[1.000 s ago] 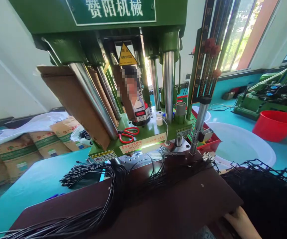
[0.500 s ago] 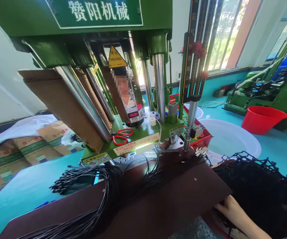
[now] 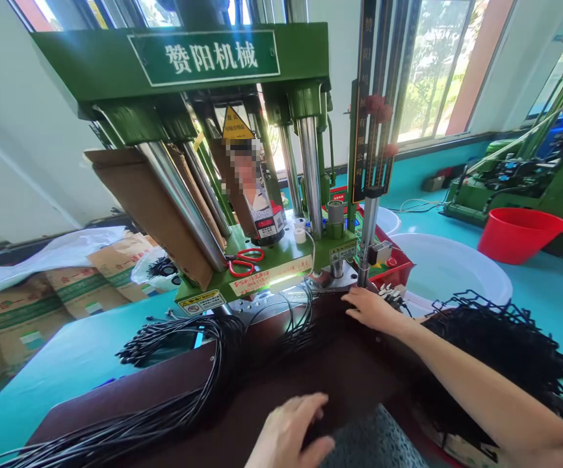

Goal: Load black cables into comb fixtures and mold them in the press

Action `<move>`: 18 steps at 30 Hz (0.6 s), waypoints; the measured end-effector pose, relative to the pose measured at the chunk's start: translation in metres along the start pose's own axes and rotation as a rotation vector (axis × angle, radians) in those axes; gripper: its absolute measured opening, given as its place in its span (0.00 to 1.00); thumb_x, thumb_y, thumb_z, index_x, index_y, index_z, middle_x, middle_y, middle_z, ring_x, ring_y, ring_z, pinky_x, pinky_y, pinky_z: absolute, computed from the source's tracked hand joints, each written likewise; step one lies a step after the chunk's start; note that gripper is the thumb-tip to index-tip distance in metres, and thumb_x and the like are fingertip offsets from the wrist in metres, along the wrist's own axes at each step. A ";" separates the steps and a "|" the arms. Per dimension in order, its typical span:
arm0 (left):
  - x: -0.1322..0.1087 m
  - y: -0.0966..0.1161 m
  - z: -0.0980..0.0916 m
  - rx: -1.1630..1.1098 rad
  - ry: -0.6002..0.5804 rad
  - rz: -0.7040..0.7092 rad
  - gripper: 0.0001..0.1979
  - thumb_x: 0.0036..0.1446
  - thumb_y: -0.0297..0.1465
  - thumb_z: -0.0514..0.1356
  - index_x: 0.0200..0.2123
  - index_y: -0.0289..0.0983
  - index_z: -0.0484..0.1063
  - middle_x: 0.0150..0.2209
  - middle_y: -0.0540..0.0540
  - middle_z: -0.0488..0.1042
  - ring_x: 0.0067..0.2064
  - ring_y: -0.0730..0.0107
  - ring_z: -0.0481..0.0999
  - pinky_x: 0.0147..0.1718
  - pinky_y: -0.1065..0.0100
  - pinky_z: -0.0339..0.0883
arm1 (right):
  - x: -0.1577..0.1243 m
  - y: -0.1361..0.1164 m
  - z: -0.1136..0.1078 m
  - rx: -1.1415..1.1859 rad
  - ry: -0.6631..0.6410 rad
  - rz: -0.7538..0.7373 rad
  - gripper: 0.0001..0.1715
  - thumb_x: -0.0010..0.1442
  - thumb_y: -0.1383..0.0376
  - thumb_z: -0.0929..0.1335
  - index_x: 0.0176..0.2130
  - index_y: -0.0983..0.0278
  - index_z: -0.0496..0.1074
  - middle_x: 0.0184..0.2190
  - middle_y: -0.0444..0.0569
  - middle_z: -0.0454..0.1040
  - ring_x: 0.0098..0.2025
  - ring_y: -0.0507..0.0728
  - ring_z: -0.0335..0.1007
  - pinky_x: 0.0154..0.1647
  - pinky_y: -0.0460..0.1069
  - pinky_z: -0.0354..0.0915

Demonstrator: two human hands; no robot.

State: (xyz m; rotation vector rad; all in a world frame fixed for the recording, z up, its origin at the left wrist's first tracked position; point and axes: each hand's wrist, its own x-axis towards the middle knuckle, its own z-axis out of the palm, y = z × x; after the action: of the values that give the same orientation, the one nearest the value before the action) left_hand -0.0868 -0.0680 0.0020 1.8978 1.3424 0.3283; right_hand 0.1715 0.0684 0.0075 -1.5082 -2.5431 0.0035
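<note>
My left hand (image 3: pixel 291 432) is low in the middle, over the near part of the dark brown board (image 3: pixel 272 383). Its thumb and fingers are apart, with nothing between them. Farther off, my right hand (image 3: pixel 374 312) reaches over the board's right end, fingers stretched leftward, beside the pale connector ends (image 3: pixel 391 296) of some thin black cables. Whether it touches those cables is hidden. More thin black cables (image 3: pixel 301 325) lie mid-board, running toward the green press (image 3: pixel 281 266). A thick bundle of black cables (image 3: pixel 213 374) curves over the board's left side.
Red-handled scissors (image 3: pixel 245 263) rest on the press bed. A dark heap of black angular pieces (image 3: pixel 486 344) stands at my right, near a white tub (image 3: pixel 457 260) and a red bucket (image 3: pixel 520 234). Brown sacks (image 3: pixel 28 312) line the left wall.
My right hand has moved from the board's near right corner by the black heap up to its far right end. My left hand has come into view. The camera view has tilted up.
</note>
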 end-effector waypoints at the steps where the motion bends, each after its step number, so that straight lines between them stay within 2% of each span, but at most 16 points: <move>1: 0.014 0.009 0.001 0.042 0.024 0.096 0.23 0.45 0.30 0.62 0.47 0.45 0.68 0.42 0.49 0.74 0.45 0.63 0.70 0.47 0.63 0.62 | 0.013 0.000 0.005 -0.028 -0.011 -0.023 0.13 0.55 0.70 0.63 0.41 0.67 0.71 0.37 0.54 0.72 0.41 0.58 0.67 0.42 0.50 0.62; 3: 0.036 0.024 0.001 0.124 0.090 0.249 0.20 0.50 0.29 0.57 0.49 0.41 0.66 0.46 0.46 0.71 0.47 0.62 0.68 0.49 0.59 0.61 | 0.028 -0.001 0.010 -0.062 -0.036 -0.066 0.09 0.53 0.72 0.64 0.34 0.65 0.73 0.33 0.51 0.72 0.38 0.57 0.68 0.38 0.48 0.62; 5: 0.049 0.033 0.002 0.180 0.155 0.333 0.19 0.51 0.29 0.56 0.48 0.39 0.65 0.47 0.44 0.70 0.49 0.61 0.66 0.50 0.58 0.60 | 0.030 0.002 0.009 -0.109 -0.036 -0.088 0.09 0.52 0.74 0.64 0.31 0.66 0.72 0.30 0.51 0.72 0.35 0.57 0.68 0.36 0.47 0.61; 10: 0.082 0.037 0.004 0.311 0.301 0.412 0.19 0.54 0.29 0.52 0.51 0.35 0.61 0.53 0.39 0.63 0.55 0.61 0.60 0.54 0.56 0.57 | 0.004 0.025 -0.007 -0.213 0.046 -0.077 0.08 0.54 0.74 0.62 0.33 0.69 0.70 0.32 0.56 0.71 0.40 0.62 0.63 0.40 0.53 0.56; 12: 0.101 0.037 0.009 0.396 0.337 0.405 0.21 0.55 0.28 0.51 0.53 0.32 0.58 0.55 0.37 0.60 0.57 0.59 0.57 0.55 0.55 0.55 | -0.006 0.034 -0.009 -0.223 0.050 -0.106 0.08 0.55 0.73 0.62 0.33 0.67 0.70 0.31 0.54 0.71 0.40 0.60 0.62 0.40 0.52 0.55; 14: 0.122 0.038 0.017 0.505 0.343 0.342 0.24 0.54 0.27 0.52 0.54 0.29 0.56 0.57 0.34 0.57 0.59 0.55 0.54 0.55 0.54 0.54 | -0.011 0.038 -0.008 -0.226 0.057 -0.130 0.08 0.56 0.72 0.62 0.33 0.66 0.70 0.31 0.51 0.71 0.39 0.59 0.61 0.40 0.52 0.54; 16: 0.139 0.040 0.025 0.607 0.340 0.230 0.26 0.53 0.28 0.55 0.55 0.27 0.55 0.56 0.30 0.57 0.57 0.51 0.57 0.52 0.54 0.57 | -0.012 0.039 -0.004 -0.226 0.085 -0.124 0.08 0.56 0.73 0.62 0.33 0.66 0.70 0.32 0.51 0.70 0.39 0.59 0.60 0.41 0.52 0.54; 18: 0.150 0.043 0.030 0.680 0.357 0.139 0.27 0.52 0.31 0.57 0.53 0.26 0.56 0.51 0.31 0.63 0.53 0.51 0.63 0.48 0.55 0.61 | -0.011 0.037 0.000 -0.221 0.125 -0.096 0.09 0.56 0.75 0.61 0.34 0.66 0.69 0.33 0.51 0.70 0.40 0.59 0.59 0.41 0.53 0.54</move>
State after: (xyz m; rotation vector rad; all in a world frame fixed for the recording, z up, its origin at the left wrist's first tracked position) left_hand 0.0224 0.0457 -0.0197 2.5932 1.7088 0.3140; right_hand 0.2088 0.0768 0.0018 -1.4057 -2.5808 -0.3845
